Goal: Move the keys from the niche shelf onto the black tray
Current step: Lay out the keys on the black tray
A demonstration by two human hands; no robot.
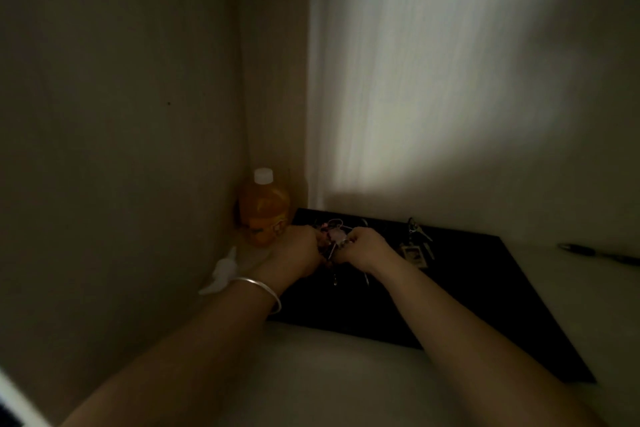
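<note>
both my left hand (300,246) and my right hand (367,248) are closed on the bunch of keys (334,239) between them, just above the black tray (485,305), so i should lower it slowly and release together.

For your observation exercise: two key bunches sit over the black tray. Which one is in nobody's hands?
The right bunch, with the small photo tag, lies alone on the tray. The left bunch, with pink charms, is gripped by both hands.
</note>
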